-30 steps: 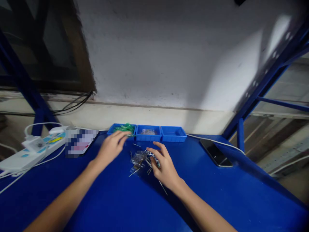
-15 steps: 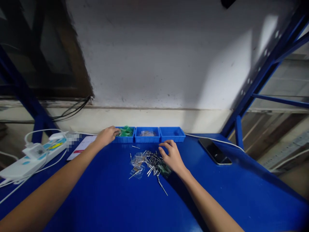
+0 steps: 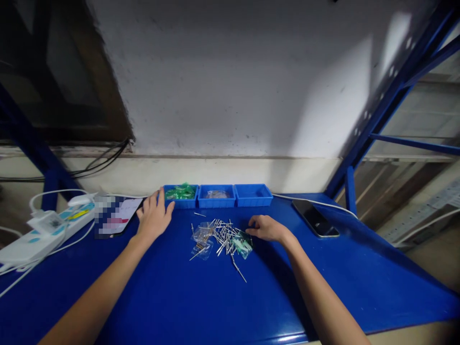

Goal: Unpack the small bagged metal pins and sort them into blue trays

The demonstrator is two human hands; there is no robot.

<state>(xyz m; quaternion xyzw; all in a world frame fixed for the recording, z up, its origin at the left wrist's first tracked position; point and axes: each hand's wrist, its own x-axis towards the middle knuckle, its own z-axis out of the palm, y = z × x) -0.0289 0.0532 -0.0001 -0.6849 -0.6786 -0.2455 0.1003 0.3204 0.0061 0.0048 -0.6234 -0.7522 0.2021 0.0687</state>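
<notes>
My left hand point(image 3: 155, 216) is open, its fingers spread beside the left blue bin point(image 3: 184, 203), which holds green plastic packets point(image 3: 182, 191). Its wrist hovers over the blue table. My right hand point(image 3: 266, 227) is at the right side of a loose pile of thin metal rods point(image 3: 223, 235), fingers bent with a gap between thumb and forefinger; nothing shows in it. Just left of its fingertips lies a green-and-clear packet point(image 3: 243, 245). Clear plastic packets point(image 3: 203, 249) with brass-coloured pieces lie on the pile's left side.
The middle blue bin point(image 3: 217, 203) holds clear packets; the right blue bin point(image 3: 253, 201) stands beside it. A phone point(image 3: 316, 219) lies to the right. At the left are a white power strip point(image 3: 43, 239) with cables and a flat sheet or device point(image 3: 125, 213). A wall stands behind.
My left hand has drawn back from the left bin's green packets and spread its fingers. My right hand has moved right and lower, uncovering the green-and-clear packet. The view has shifted slightly.
</notes>
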